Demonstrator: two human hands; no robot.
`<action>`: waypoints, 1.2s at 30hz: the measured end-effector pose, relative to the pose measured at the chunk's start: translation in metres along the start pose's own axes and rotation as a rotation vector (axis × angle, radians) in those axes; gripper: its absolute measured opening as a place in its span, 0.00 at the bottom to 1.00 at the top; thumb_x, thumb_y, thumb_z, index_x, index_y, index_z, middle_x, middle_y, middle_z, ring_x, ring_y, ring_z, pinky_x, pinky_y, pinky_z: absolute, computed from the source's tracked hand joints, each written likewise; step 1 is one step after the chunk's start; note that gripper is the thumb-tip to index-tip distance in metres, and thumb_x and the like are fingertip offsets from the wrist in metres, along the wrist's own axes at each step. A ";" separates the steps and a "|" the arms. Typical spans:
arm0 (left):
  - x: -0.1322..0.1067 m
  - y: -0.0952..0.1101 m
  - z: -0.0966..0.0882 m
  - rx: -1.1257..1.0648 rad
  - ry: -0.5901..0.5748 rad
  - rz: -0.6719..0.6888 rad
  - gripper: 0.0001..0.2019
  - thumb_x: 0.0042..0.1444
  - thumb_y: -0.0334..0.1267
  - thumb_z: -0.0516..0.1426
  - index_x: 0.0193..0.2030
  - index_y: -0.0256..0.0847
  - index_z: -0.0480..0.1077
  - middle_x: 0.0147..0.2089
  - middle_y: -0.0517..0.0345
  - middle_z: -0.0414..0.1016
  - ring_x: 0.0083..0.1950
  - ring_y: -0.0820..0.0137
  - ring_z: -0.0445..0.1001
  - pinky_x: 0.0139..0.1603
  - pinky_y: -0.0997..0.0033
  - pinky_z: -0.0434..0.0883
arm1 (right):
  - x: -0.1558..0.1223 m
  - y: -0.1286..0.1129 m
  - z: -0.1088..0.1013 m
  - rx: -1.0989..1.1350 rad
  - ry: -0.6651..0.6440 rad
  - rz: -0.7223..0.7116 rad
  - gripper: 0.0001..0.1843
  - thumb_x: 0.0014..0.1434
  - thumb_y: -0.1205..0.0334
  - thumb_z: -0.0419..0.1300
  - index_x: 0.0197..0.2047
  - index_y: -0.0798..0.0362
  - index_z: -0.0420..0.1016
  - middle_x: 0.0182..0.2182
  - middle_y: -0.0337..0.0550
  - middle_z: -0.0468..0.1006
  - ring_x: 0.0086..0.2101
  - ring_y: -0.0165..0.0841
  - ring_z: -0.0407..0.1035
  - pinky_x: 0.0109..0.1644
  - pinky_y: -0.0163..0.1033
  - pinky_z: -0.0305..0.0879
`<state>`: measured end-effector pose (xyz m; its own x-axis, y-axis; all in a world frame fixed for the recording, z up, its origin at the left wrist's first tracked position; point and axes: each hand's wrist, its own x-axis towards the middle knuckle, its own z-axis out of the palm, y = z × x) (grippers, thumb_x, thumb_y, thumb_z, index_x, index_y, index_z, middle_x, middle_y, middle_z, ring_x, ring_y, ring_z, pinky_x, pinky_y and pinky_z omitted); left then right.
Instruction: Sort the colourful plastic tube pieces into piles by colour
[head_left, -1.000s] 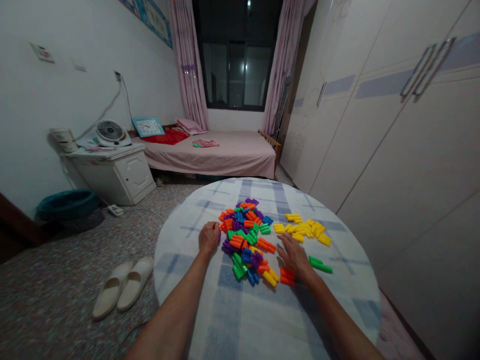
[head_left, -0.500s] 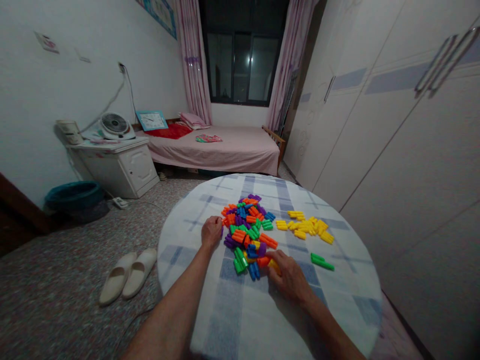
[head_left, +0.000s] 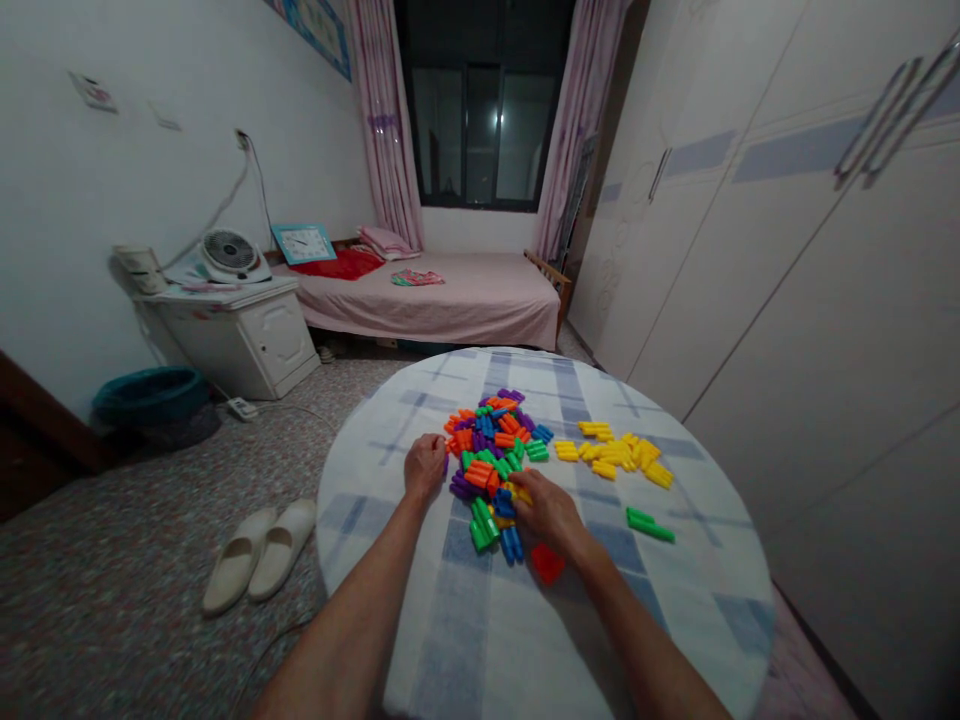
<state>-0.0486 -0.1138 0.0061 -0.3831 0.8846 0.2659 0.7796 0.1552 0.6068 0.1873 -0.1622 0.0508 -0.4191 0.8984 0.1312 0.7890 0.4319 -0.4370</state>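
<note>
A mixed pile of plastic toy building blocks (head_left: 484, 435) in orange, purple, green and blue lies on a round table (head_left: 442, 640) with a checked cloth. At the pile's left edge, my left hand (head_left: 425, 466) has its fingers curled together beside a purple block (head_left: 445, 465); what they pinch, if anything, is hidden. My right hand (head_left: 547, 512) reaches into the near right side of the pile, its fingertips closed on a yellow block (head_left: 520, 491). Under my right wrist sits a red-orange block (head_left: 547, 565). Green blocks (head_left: 484, 525) and a blue block (head_left: 511, 545) lie nearest me.
A separate group of yellow blocks (head_left: 619, 453) lies right of the pile, with a green block (head_left: 650, 525) nearer me. Beyond the table stands a bed (head_left: 465, 300). A wardrobe (head_left: 787, 300) rises on the right; slippers (head_left: 262, 555) lie on the floor at left.
My right hand has moved away from me and left, further into the pile. The red-orange block now lies nearer me, apart from the pile. My left hand has hardly moved.
</note>
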 end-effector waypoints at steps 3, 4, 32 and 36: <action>0.001 -0.001 0.001 -0.004 0.005 -0.006 0.15 0.61 0.37 0.45 0.36 0.40 0.73 0.40 0.52 0.76 0.40 0.70 0.70 0.38 0.73 0.60 | -0.005 -0.003 0.004 -0.087 0.025 0.007 0.18 0.56 0.64 0.52 0.51 0.49 0.69 0.47 0.45 0.72 0.42 0.34 0.70 0.43 0.35 0.63; 0.001 -0.001 0.002 -0.005 0.006 -0.008 0.15 0.61 0.37 0.45 0.37 0.40 0.73 0.40 0.52 0.76 0.40 0.69 0.70 0.38 0.73 0.60 | -0.007 -0.003 0.005 -0.090 0.037 0.005 0.18 0.56 0.64 0.52 0.50 0.49 0.70 0.46 0.45 0.72 0.41 0.34 0.70 0.42 0.35 0.63; 0.000 -0.002 0.002 -0.011 0.037 0.024 0.15 0.61 0.37 0.45 0.35 0.40 0.73 0.39 0.53 0.76 0.39 0.69 0.71 0.37 0.73 0.61 | -0.017 0.036 -0.038 0.161 0.078 0.002 0.17 0.57 0.60 0.51 0.48 0.49 0.72 0.42 0.44 0.74 0.40 0.33 0.70 0.45 0.38 0.64; 0.000 -0.001 0.001 -0.015 0.033 0.014 0.16 0.61 0.37 0.45 0.36 0.40 0.74 0.40 0.53 0.77 0.40 0.69 0.71 0.38 0.73 0.61 | -0.014 0.035 -0.036 0.126 0.080 0.002 0.16 0.58 0.60 0.51 0.46 0.52 0.73 0.40 0.45 0.74 0.41 0.35 0.69 0.47 0.40 0.63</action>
<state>-0.0490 -0.1130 0.0046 -0.3884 0.8717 0.2987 0.7775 0.1360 0.6140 0.2374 -0.1571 0.0654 -0.3761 0.9050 0.1986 0.7254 0.4210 -0.5446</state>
